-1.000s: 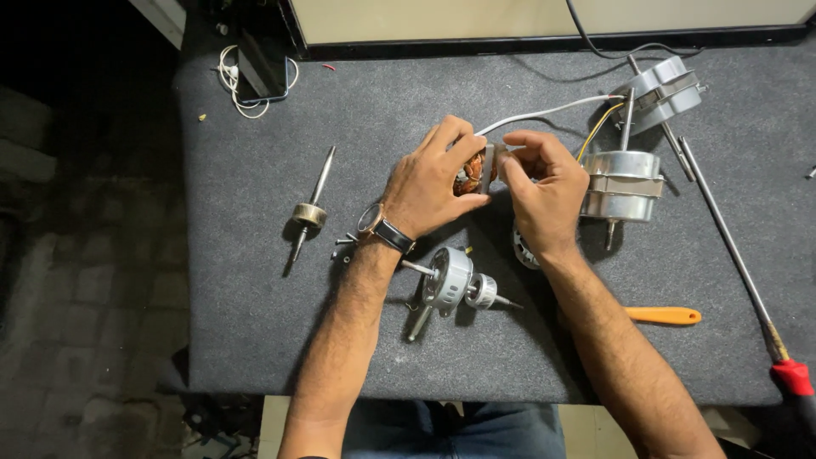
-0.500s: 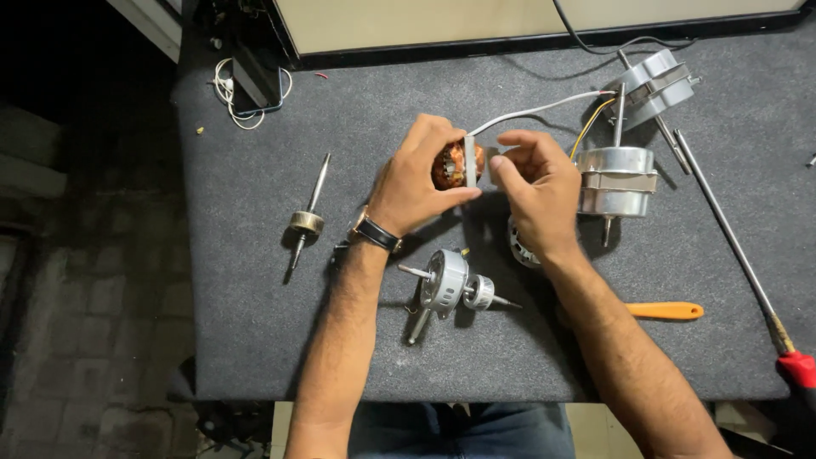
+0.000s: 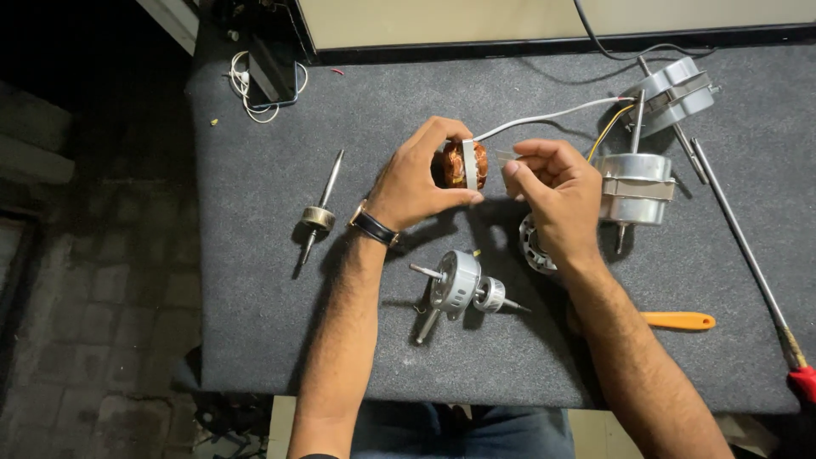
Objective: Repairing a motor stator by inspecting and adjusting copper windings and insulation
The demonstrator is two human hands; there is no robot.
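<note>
Grey desk (image 3: 255, 280): left hand (image 3: 416, 183) is gripping the copper-wound stator (image 3: 459, 164), half hiding it, now lifted higher; right hand (image 3: 552, 191) at 3 o'clock is pinching a blurred strip (image 3: 507, 156).

Your left hand (image 3: 416, 183) covers most of the copper motor coil (image 3: 463, 164), so you only see one side of it. Your right hand (image 3: 552, 195) hides part of the round metal ring (image 3: 534, 246) lying under it. Your right forearm covers one end of the orange tool handle (image 3: 678, 320). The long rod's red handle (image 3: 803, 382) is cut off by the right edge. The white cable (image 3: 246, 89) by the dark box is too small to tell apart.
</note>
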